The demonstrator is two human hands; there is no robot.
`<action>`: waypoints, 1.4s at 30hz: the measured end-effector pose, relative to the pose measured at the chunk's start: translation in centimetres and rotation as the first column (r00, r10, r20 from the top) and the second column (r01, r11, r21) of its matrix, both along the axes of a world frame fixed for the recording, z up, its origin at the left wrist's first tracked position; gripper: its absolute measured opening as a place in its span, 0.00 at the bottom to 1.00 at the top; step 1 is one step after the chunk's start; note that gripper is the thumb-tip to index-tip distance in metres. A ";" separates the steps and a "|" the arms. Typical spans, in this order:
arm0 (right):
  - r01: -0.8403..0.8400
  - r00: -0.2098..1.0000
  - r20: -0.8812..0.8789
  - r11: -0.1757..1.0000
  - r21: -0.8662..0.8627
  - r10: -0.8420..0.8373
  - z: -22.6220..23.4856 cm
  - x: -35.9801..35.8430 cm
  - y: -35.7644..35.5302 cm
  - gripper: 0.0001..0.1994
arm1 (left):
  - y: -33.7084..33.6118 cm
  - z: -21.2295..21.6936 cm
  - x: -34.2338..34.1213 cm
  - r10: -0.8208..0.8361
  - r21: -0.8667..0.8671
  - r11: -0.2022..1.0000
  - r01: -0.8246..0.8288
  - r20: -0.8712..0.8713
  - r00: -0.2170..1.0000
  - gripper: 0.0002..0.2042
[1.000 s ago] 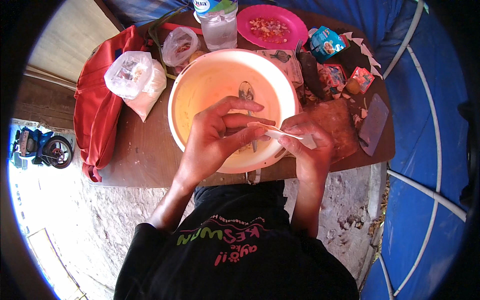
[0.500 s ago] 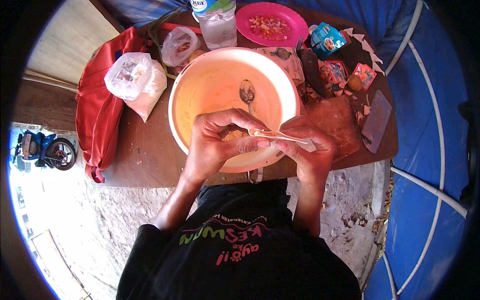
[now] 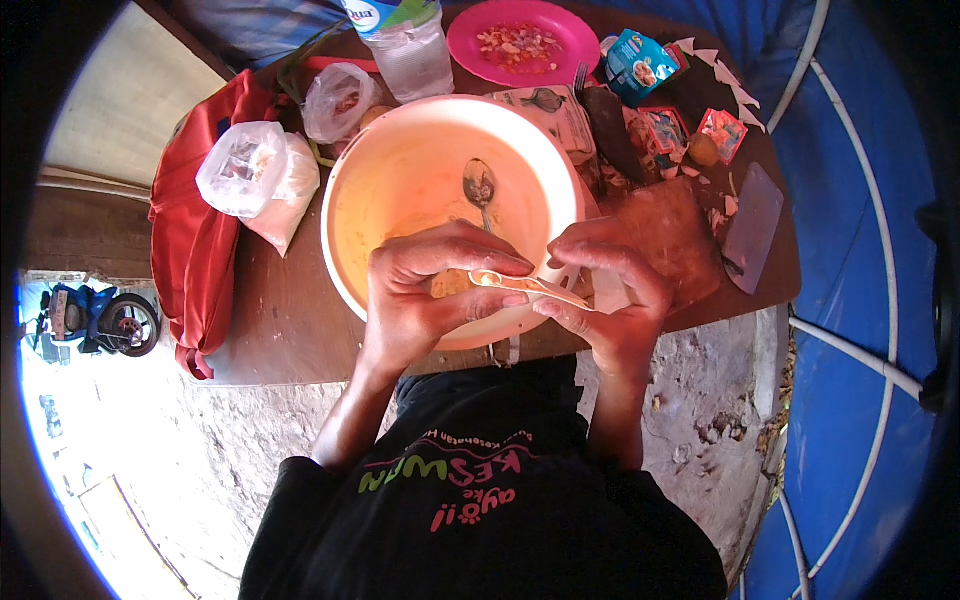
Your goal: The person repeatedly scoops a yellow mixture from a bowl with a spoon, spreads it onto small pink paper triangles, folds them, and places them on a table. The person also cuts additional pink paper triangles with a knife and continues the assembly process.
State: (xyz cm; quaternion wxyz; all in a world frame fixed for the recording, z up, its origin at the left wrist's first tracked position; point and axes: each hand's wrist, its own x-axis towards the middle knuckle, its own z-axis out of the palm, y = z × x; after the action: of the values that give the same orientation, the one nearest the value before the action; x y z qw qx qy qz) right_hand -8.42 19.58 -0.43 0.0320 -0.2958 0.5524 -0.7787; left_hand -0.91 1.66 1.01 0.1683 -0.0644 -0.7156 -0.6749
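Note:
Over the near part of a large pale basin [image 3: 553, 160], my two hands hold a small, thin, pale packet-like thing [image 3: 540, 288]. It looks folded, with a rounded, gaping end toward the left; whatever is inside cannot be made out. My left hand [image 3: 425, 285] pinches that end between thumb and fingers. With thumb and curled fingers, my right hand [image 3: 625, 295] grips the other end, partly covering it. In the basin, a metal spoon [image 3: 479, 185] leans against the inside wall, and yellowish residue coats the bottom, partly hidden by my left hand.
Left of the basin are a plastic bag of white powder [image 3: 285, 195] and a red cloth bag [image 3: 195, 220]. Behind stand a water bottle [image 3: 410, 60] and a pink plate [image 3: 465, 50] with chopped bits. Rightward lie a brown board [image 3: 665, 245], a grey-violet slab [image 3: 755, 230] and several packets.
The packet has tilted, its right end now lower and its rounded left end gaping more. My right fingers have lifted and spread slightly. The view has shifted a little.

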 end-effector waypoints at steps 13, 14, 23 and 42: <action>-0.019 0.982 -0.185 0.990 0.139 0.045 -0.1 -0.8 1.9 0.11 | 0.4 0.0 -0.4 -0.049 -0.044 0.998 0.048 -0.027 0.998 0.12; -0.003 0.986 -0.164 0.990 0.144 0.027 0.0 -0.7 2.0 0.11 | 0.4 0.0 -0.4 -0.039 -0.057 0.998 0.038 -0.016 0.999 0.12; -0.002 0.965 -0.245 0.938 0.345 0.092 2.8 -3.2 5.3 0.08 | 1.7 0.9 -1.1 -0.011 -0.056 0.998 0.019 0.129 0.992 0.09; 0.657 0.703 -0.422 0.294 0.694 -0.573 -2.7 -40.9 20.7 0.15 | -3.9 -3.6 1.7 0.714 -0.388 0.677 -0.625 0.139 0.686 0.09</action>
State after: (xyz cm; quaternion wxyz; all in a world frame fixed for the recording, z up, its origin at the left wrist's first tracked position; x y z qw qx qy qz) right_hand -49.27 40.30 -3.16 -0.1636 -0.0474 0.9121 -0.3730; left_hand 0.77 -2.22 -2.59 0.2910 0.2754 -0.8009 -0.4450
